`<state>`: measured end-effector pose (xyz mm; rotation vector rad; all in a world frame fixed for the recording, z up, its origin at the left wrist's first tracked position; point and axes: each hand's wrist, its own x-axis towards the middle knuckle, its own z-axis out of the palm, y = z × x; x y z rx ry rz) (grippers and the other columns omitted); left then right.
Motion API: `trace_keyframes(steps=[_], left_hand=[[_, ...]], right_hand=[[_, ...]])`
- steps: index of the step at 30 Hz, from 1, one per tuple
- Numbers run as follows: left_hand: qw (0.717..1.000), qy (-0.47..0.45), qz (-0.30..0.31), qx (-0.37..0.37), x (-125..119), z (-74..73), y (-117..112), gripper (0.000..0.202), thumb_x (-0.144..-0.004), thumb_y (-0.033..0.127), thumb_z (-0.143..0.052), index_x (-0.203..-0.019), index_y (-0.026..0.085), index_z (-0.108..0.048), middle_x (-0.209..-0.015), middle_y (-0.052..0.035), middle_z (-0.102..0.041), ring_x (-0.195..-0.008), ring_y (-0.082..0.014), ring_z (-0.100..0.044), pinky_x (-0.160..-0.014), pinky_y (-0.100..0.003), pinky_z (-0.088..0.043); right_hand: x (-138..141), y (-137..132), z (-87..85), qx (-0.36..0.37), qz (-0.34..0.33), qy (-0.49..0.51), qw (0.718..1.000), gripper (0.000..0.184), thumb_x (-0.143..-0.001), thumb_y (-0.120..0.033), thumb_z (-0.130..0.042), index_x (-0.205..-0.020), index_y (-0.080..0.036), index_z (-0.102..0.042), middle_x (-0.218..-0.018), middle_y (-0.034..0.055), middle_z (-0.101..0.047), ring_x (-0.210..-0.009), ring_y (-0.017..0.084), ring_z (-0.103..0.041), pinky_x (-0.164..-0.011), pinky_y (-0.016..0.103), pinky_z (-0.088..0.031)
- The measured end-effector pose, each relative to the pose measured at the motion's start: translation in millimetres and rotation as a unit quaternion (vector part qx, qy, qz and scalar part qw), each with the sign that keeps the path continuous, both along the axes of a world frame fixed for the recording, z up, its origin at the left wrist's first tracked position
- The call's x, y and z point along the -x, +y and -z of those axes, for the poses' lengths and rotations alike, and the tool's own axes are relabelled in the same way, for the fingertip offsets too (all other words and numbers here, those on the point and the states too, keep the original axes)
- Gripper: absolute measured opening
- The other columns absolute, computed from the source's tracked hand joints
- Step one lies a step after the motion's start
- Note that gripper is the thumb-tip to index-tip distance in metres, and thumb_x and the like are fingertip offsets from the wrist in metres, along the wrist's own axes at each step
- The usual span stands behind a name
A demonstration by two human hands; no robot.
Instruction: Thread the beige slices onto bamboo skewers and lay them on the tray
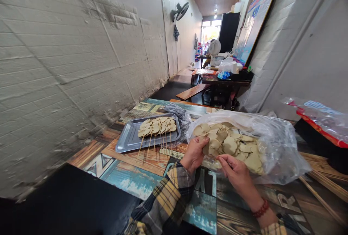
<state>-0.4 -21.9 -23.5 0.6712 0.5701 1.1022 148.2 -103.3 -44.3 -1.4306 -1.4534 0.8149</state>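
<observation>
My left hand (194, 154) is closed, thumb and fingers pinching a thin beige round slice (206, 149) at the near edge of a clear plastic bag (282, 144). A heap of similar beige slices (231, 144) lies in the bag's open mouth. Just right of it, the fingertips of my right hand (235, 171) are pressed together; whatever they hold is too small to make out. To the left, a metal tray (129, 139) carries several wooden skewers (149, 146) threaded with beige slices (157, 125), their bare ends pointing toward me over the tray's rim.
Loose wooden sticks (326, 180) lie at the table's right, beside a black container (312, 135) with red-edged plastic packaging (323, 119). A grey cloth (178, 113) sits behind the tray. Beyond the patterned table (127, 177) stand a bench (193, 92) and a further cluttered table (225, 81).
</observation>
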Motion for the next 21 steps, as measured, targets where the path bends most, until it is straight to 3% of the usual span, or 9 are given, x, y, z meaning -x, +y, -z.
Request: trace_keyframes(steps=[4, 7, 13, 21], left_hand=[[1.0, -0.003, 0.017, -0.002, -1, -2.3, -5, 0.04, -0.059, 0.038, -0.094, -0.08, 0.01, -0.072, -0.078, -0.008, -0.076, -0.063, -0.0133, -0.065, -0.063, -0.023, -0.05], [1.0, -0.009, 0.023, 0.01, 0, -6.1, -6, 0.041, -0.062, 0.04, -0.092, -0.084, 0.011, -0.074, -0.085, -0.0098, -0.077, -0.071, -0.0175, -0.07, -0.067, -0.025, -0.053], [0.998, -0.032, -0.045, 0.031, 11, -8.1, 7, 0.048, -0.068, 0.047, -0.087, -0.101, 0.015, -0.074, -0.093, -0.0086, -0.078, -0.087, -0.022, -0.073, -0.081, -0.031, -0.058], [0.998, -0.006, -0.068, 0.015, 23, -8.4, 16, 0.044, -0.058, 0.036, -0.094, -0.088, 0.011, -0.075, -0.086, -0.0097, -0.078, -0.075, -0.0188, -0.072, -0.073, -0.028, -0.057]], right_hand=[[-1, 1, 0.0, -0.002, 0.003, 0.016, 1.0, 0.054, -0.09, -0.066, -0.052, -0.088, -0.016, -0.074, -0.049, -0.0027, -0.051, -0.046, 0.016, -0.048, -0.05, 0.028, -0.036], [-2, 1, -0.4, 0.003, -0.002, 0.039, 0.999, 0.054, -0.089, -0.066, -0.054, -0.088, -0.016, -0.073, -0.049, -0.0033, -0.05, -0.046, 0.015, -0.046, -0.049, 0.027, -0.034], [-3, -2, -4.6, 0.045, -0.02, 0.08, 0.996, 0.053, -0.088, -0.065, -0.056, -0.091, -0.016, -0.073, -0.048, -0.0053, -0.046, -0.045, 0.013, -0.039, -0.048, 0.027, -0.03], [-4, -2, -1.4, 0.062, -0.061, 0.066, 0.994, 0.048, -0.09, -0.06, -0.056, -0.093, -0.015, -0.073, -0.047, -0.0065, -0.045, -0.046, 0.012, -0.039, -0.05, 0.027, -0.029]])
